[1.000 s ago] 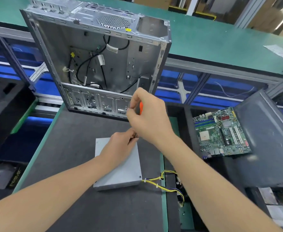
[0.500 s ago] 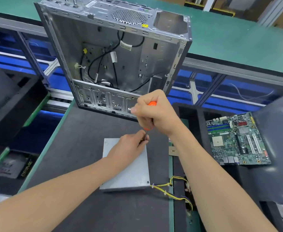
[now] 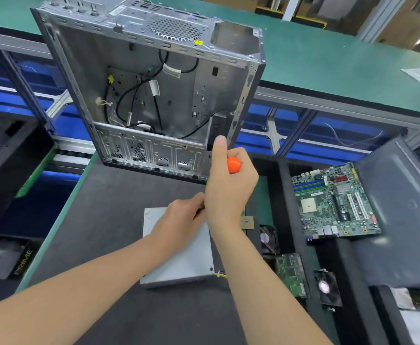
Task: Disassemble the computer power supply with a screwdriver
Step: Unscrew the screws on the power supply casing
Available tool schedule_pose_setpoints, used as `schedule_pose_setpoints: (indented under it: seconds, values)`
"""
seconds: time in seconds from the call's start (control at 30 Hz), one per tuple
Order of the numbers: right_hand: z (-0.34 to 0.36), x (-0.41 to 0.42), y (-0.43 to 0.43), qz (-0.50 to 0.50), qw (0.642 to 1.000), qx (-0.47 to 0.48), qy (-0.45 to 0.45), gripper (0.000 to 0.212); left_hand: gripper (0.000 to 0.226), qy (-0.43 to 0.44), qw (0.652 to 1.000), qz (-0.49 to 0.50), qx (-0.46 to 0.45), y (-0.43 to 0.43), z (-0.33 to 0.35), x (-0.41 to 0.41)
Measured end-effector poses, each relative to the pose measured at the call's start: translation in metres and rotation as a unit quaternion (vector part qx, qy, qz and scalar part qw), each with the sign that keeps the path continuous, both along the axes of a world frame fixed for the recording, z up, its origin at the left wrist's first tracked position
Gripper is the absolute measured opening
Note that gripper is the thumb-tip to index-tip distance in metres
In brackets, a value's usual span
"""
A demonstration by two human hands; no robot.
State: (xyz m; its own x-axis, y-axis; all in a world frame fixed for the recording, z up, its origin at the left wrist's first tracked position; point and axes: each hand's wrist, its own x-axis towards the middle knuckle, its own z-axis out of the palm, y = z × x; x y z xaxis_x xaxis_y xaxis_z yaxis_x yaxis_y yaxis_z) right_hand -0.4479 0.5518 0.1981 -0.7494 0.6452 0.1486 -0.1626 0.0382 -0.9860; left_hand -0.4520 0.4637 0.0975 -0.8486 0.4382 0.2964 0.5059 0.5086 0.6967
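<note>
Working on the grey power supply (image 3: 179,265), lying flat on the dark worktop (image 3: 104,220) just in front of the open computer case (image 3: 154,70), with yellow wires (image 3: 220,274) trailing from its near right corner. Gripping the orange-handled screwdriver (image 3: 234,165) in the right hand (image 3: 229,190), fingers (image 3: 243,155) clenched round the handle and thumb stuck straight up. Left hand (image 3: 179,220) down at the far right corner of the lid, fingers (image 3: 196,199) curled in close around the shaft near the tip, apparently pinching it steady, with tip and screw hidden behind both hands. Probably loosening a lid screw at that corner, with the cover still seated. Keep the shaft upright over the screw head, not leaning toward the case. Press down firmly before turning, to stop the bit riding out and chewing the head. Turn from the wrist in short strokes, regripping without lifting off. Keep the left fingertips low on the shaft as a guide only, clear of the tip in case of a slip. Lean a little of the left palm onto the lid to stop the box sliding on the mat. Once loose, ease the pressure, spin out by hand and catch the screw before losing it toward the processor chip (image 3: 247,222) just beside the right wrist, or toward the motherboard (image 3: 333,202) off to the right.
</note>
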Motion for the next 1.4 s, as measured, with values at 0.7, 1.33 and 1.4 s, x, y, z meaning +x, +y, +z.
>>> schedule_pose_setpoints:
  seconds: [0.7,1.33,1.4]
  values:
    - [0.014,-0.05,0.064,0.641,0.761,-0.002,-0.095,0.037,0.002,-0.075,0.996,0.034,-0.025,0.001,-0.013,-0.005]
    - [0.004,-0.034,0.034,0.438,0.898,0.003,0.039,0.05,0.018,-0.051,0.998,0.037,-0.029,0.001,-0.02,-0.007]
    - [0.006,-0.043,0.046,0.558,0.83,-0.021,0.008,0.047,0.01,-0.05,0.998,0.036,-0.033,0.0,-0.021,-0.007]
